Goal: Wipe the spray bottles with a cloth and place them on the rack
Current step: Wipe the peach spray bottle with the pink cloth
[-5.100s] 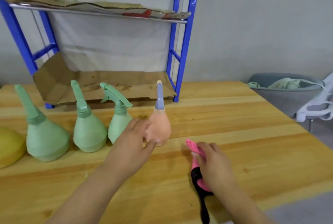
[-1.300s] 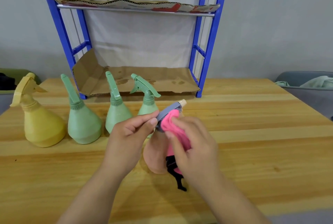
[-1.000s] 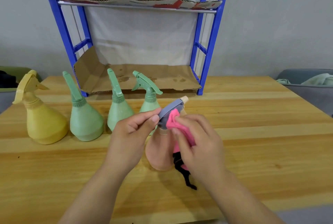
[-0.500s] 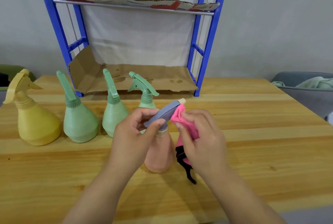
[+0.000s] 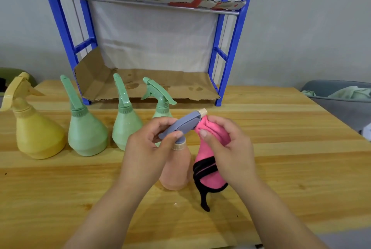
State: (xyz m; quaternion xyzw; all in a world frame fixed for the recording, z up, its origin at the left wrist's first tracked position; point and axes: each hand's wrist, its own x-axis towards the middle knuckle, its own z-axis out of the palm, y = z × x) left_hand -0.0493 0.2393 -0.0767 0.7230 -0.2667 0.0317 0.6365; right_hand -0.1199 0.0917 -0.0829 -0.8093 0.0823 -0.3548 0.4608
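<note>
1. While the left hand (image 5: 148, 148) pinches the grey spray head (image 5: 184, 124), the peach bottle (image 5: 176, 168) stands on the table (image 5: 281, 168) before the rack (image 5: 230, 48)
2. The right hand (image 5: 226, 148) curls round the pink cloth (image 5: 210, 176), pressing it under the nozzle
3. Hold the head firmly and wipe downward so the bottle cannot tip

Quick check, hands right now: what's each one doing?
Left hand: closed, pinching the grey trigger head of the peach spray bottle.
Right hand: closed, holding the pink cloth against that head.
</note>
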